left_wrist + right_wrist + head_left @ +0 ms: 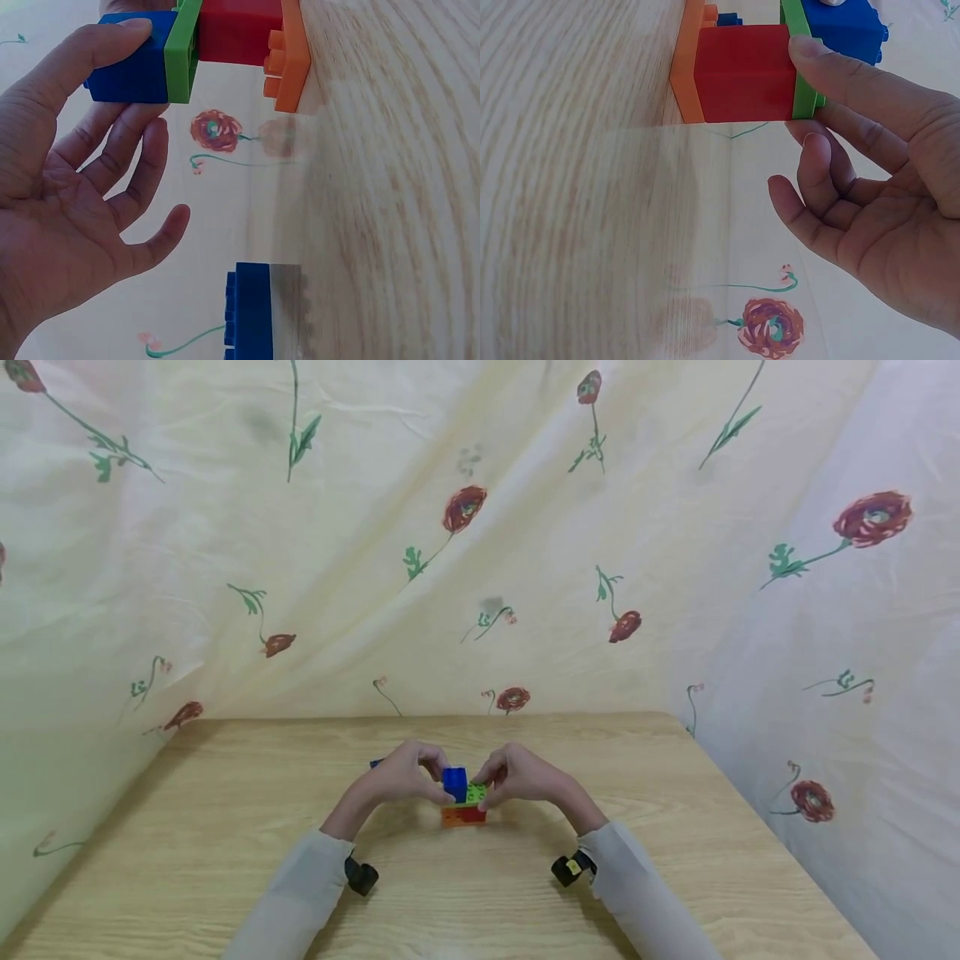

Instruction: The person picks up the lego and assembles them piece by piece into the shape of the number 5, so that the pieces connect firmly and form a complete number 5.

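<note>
A small brick stack [463,802] stands mid-table [675,860], nearer the far edge: orange plate [291,56] at the bottom, red brick [742,73], green plate [182,52], blue brick [129,67] on top; the left hand [401,777] pinches the blue brick; the right hand [517,775] pinches the green plate with its thumb [832,67], other fingers loosely curled; a loose blue brick [251,311] lies just left of the left hand.

A light wooden table [225,827] stands against cream, poppy-printed fabric [300,568].
</note>
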### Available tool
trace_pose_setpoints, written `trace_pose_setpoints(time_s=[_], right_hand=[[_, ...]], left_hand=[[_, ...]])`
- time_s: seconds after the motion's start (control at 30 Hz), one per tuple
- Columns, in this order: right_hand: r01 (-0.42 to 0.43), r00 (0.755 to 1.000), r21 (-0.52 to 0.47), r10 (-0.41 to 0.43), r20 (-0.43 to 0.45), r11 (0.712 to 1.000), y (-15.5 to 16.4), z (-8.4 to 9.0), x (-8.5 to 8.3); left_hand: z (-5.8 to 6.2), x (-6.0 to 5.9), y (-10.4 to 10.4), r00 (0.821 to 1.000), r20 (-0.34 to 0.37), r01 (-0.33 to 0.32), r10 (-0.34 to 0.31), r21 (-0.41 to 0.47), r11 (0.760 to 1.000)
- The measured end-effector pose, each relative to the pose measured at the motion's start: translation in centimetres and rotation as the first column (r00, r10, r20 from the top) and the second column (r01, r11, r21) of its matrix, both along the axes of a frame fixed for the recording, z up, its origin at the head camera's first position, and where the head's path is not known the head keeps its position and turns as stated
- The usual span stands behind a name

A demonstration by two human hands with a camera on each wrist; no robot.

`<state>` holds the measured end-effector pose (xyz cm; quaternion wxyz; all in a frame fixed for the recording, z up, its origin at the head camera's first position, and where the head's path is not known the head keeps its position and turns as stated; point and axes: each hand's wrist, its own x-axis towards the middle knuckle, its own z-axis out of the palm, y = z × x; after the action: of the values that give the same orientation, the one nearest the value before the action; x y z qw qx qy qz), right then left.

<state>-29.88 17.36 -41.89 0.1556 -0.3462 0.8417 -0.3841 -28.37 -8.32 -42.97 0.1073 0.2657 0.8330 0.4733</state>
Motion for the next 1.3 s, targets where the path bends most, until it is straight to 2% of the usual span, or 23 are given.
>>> trace_pose_setpoints(time_s=[0.5, 0.77, 1.0, 1.3], right_hand=[[0.009, 1.0, 0.023, -0.009, -0.008, 1.0, 0.02, -0.21, 0.16], [0.004, 1.0, 0.009, -0.004, -0.007, 1.0, -0.02, 0.01, 0.08], [0.005, 1.0, 0.027, -0.004, -0.016, 1.0, -0.15, 0.12, -0.03], [0.007, 1.0, 0.022, -0.007, -0.004, 1.0, -0.01, -0.08, -0.18]], left_hand=[[0.04, 0.26, 0.13, 1.0, -0.005, -0.019, 0.019, -0.038, 0.999], [0.38, 0.29, 0.06, 0.999, -0.051, -0.01, 0.007, -0.061, 0.998], [0.69, 0.54, 0.2, 0.998, -0.046, -0.044, 0.04, -0.069, 0.997], [0.13, 0.25, 0.32, 0.998, -0.038, -0.049, 0.047, -0.051, 0.997]])
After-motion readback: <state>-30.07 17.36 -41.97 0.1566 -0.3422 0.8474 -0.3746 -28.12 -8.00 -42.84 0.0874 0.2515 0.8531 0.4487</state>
